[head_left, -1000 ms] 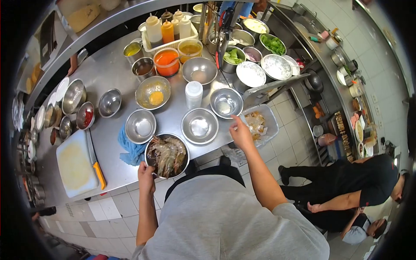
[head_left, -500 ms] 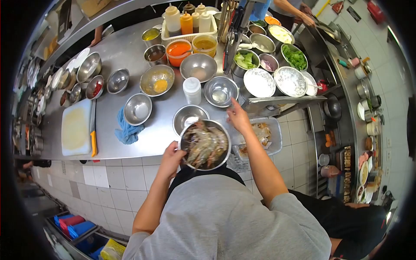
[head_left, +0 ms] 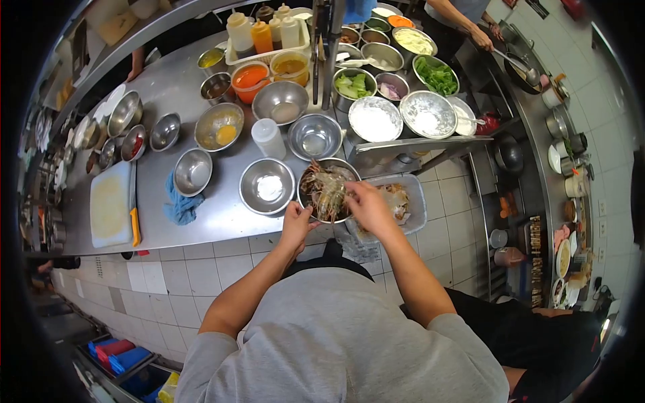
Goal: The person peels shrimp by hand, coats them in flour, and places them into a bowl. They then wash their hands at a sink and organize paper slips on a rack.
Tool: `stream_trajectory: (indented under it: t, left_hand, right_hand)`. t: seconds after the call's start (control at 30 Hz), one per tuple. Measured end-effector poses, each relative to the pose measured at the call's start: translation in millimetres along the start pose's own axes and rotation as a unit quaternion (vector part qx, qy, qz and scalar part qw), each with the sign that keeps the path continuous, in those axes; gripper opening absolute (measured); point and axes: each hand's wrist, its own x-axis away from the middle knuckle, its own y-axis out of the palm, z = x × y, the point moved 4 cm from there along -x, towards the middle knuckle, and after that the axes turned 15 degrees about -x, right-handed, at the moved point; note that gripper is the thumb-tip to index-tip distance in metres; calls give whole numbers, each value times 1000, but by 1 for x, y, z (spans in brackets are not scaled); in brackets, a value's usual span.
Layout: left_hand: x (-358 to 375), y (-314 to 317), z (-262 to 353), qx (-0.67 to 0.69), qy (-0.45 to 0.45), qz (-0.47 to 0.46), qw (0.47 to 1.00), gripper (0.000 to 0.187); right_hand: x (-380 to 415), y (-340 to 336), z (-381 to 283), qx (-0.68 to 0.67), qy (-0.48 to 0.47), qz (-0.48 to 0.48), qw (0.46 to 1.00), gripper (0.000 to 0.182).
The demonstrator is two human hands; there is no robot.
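A steel bowl (head_left: 354, 176) full of raw, unpeeled prawns (head_left: 327, 185) is at the table's front edge, before my body. My left hand (head_left: 297, 223) grips its near left rim, thumb and fingers closed. From the right, my right hand (head_left: 369, 207) reaches over the rim, its fingers curled against the prawns; the fingertips are partly hidden. Just left of the prawns stands a steel bowl (head_left: 267, 187) with a shiny bare inside. Behind are another steel bowl (head_left: 315, 137) and a white squeeze bottle (head_left: 269, 139).
A plastic tub (head_left: 415, 208) holding shells sits below on the right. Leftward lie a blue cloth (head_left: 181, 201), a cutting board (head_left: 111, 205) and a yellow-handled knife (head_left: 135, 225). White powder fills a bowl (head_left: 375, 119) at the right. A co-worker's hand (head_left: 481, 38) holds a ladle over a wok.
The prawn bowl has moved forward and right, away from my body. My right hand has come down from beside the rear bowl onto the prawns. My view has shifted slightly.
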Motion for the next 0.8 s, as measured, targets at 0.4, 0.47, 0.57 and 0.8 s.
stream_trajectory:
  t: [0.4,0.47,0.57,0.8]
  left_hand:
    - [39,-104,3,-130,-7,-138,982,21]
    - [40,-141,3,-132,8,-92,987,29]
    - [28,-170,46,-288,112,98,946,38]
    - [-52,-102,179,-409,426,246,769,83]
  right_hand:
    - [-52,71,-19,244,-51,21,968,32]
    - [-46,73,-18,240,-71,21,968,33]
    - [-47,81,-20,288,-72,24,955,31]
    - [-50,92,-32,319,-70,-5,945,30]
